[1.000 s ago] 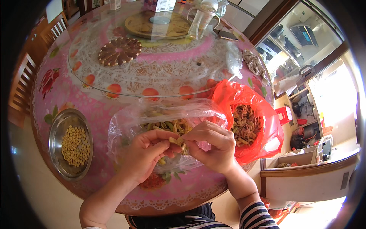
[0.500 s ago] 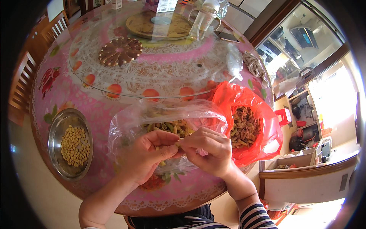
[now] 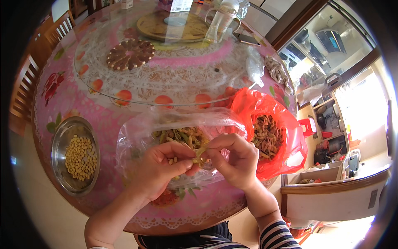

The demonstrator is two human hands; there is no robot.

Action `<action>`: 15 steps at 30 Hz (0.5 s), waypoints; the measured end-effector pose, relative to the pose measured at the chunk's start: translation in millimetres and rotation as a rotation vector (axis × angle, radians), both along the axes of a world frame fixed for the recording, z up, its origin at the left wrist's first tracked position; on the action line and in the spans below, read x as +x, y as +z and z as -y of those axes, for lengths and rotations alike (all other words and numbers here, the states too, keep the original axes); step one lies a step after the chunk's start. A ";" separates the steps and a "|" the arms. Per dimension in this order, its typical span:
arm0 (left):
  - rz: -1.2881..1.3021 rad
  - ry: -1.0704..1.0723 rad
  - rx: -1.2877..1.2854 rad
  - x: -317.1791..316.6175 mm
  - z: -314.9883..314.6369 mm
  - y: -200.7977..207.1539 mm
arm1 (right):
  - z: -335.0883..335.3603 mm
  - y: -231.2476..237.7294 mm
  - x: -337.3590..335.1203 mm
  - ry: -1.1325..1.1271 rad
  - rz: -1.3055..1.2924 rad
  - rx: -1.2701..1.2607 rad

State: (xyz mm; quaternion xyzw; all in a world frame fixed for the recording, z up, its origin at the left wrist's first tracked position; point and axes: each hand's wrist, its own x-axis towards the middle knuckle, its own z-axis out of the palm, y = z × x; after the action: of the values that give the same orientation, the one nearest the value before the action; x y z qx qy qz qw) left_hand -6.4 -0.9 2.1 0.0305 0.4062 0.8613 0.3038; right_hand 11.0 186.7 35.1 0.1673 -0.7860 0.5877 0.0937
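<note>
Between my two hands, over the clear plastic bag (image 3: 134, 133), is a yellowish bean pod (image 3: 200, 153), bent and apparently split. My left hand (image 3: 163, 164) pinches one end with thumb and fingers, and a few loose beans (image 3: 173, 160) rest against its curled fingers. My right hand (image 3: 238, 162) grips the pod's other side between thumb and forefinger. Several green and yellow pods (image 3: 184, 136) lie in the clear bag just beyond my fingers. To the left, a steel bowl (image 3: 58, 168) contains shelled yellow beans (image 3: 81, 157). Right of my hands, a red plastic bag (image 3: 292, 141) holds brownish pods or husks (image 3: 267, 135).
A glass turntable (image 3: 186, 89) covers the table's middle, bearing a brown petal-shaped mat (image 3: 131, 54), a round wooden board (image 3: 145, 27) and a handled bottle (image 3: 222, 23). A crumpled cloth (image 3: 277, 72) lies at the right edge. Wooden chairs (image 3: 25, 93) stand left.
My right hand has turned and shifted slightly right, its fingers opening outward. More of the pod now shows between the two hands. My left hand stays nearly in place.
</note>
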 end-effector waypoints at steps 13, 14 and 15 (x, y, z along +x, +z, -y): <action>0.045 -0.042 -0.023 0.7 2.1 -3.5 | 3.3 2.0 -2.6 0.021 -0.243 0.120; 0.035 -0.045 -0.029 0.6 2.4 -4.0 | 2.3 1.9 -2.6 0.017 -0.244 0.132; 0.024 -0.049 -0.019 0.4 2.6 -4.3 | 1.3 1.6 -2.5 0.011 -0.236 0.141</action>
State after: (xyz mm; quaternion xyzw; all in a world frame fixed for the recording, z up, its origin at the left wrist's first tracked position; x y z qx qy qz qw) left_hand -6.0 -3.5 -2.2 0.0272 0.4099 0.8498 0.3302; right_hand 8.5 185.5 36.8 0.2459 -0.8079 0.5078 0.1703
